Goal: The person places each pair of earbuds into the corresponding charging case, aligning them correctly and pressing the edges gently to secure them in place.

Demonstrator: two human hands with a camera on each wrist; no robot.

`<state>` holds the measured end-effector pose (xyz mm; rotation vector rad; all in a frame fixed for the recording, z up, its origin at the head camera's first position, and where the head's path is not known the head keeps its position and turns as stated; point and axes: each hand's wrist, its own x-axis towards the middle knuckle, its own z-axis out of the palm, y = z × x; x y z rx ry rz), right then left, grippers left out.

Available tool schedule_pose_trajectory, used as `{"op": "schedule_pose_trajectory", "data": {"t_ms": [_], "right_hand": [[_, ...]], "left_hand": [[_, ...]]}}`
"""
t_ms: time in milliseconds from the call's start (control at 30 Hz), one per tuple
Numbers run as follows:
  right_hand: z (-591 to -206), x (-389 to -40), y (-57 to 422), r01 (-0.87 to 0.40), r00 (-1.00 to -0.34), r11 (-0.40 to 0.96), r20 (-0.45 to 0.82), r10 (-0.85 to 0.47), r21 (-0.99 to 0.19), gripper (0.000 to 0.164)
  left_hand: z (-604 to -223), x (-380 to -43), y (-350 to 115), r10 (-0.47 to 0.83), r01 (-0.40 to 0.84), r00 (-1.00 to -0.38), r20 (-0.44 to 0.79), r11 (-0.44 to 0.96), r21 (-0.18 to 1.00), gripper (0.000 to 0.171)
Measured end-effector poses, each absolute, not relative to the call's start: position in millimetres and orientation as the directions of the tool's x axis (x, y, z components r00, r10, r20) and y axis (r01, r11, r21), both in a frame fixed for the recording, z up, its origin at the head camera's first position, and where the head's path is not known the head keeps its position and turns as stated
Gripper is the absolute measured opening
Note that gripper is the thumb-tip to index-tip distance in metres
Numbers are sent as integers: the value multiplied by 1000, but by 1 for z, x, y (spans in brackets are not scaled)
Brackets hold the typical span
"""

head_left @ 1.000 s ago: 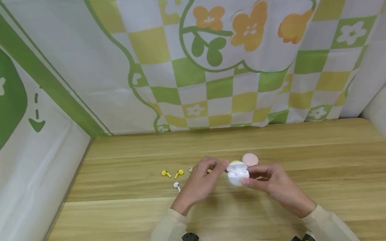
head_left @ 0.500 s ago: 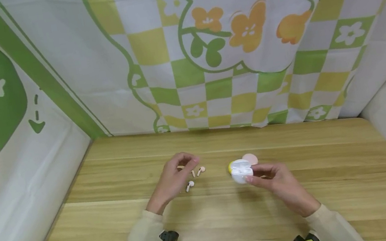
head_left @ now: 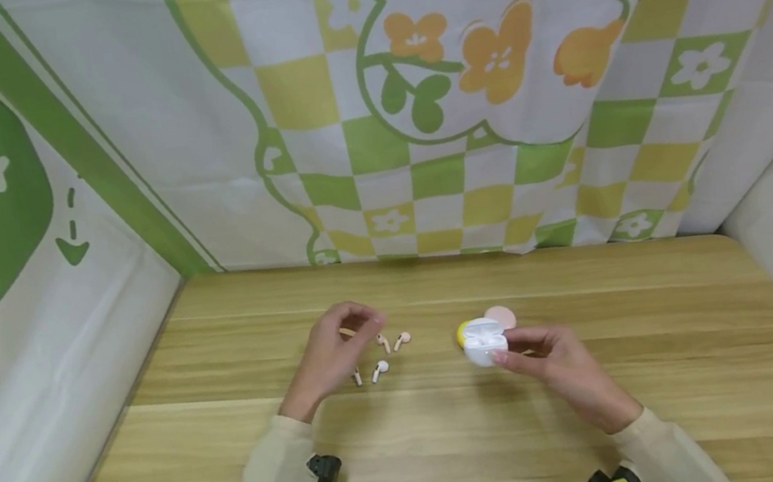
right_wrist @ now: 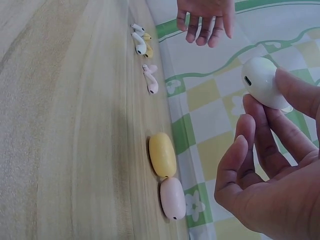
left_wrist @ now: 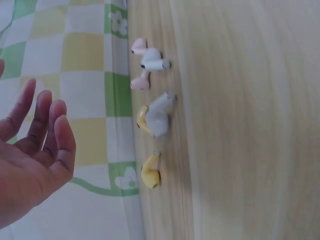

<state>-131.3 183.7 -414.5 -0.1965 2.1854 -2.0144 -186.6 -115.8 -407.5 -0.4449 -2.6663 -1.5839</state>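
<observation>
My right hand [head_left: 567,377] pinches a white earbud case [head_left: 486,353] between thumb and fingers, its lid raised. The right wrist view shows the underside of that case with a small dark port [right_wrist: 248,80]. My left hand [head_left: 332,355] hovers over the left part of the table with relaxed, slightly bent fingers, holding nothing in the left wrist view. Beneath and beside it lie two white earbuds [head_left: 380,371] and two pink earbuds [head_left: 402,341]. Two yellow earbuds [left_wrist: 151,172] show in the left wrist view, but the left hand hides them from the head camera.
A yellow earbud case [right_wrist: 162,155] and a pink earbud case [right_wrist: 173,198] lie side by side on the wooden table [head_left: 465,448], behind the held case. A patterned cloth [head_left: 437,174] hangs along the table's back edge, and another cloth [head_left: 103,319] on the left.
My left hand has moved left, away from the white case, to above the yellow earbuds. My right hand has shifted slightly right, still gripping the case.
</observation>
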Motion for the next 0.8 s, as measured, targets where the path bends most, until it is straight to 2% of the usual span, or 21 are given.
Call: {"op": "schedule_pose_trajectory", "data": {"t_ms": [433, 800], "right_hand": [[-415, -131, 185, 20, -978, 85, -37, -204, -996, 36], [-414, -131, 187, 17, -977, 90, -36, -210, -996, 36]], "left_hand": [[-420, -184, -139, 263, 262, -959, 108, 673, 691, 32], [-429, -180, -159, 327, 288, -943, 53, 732, 618, 30]]}}
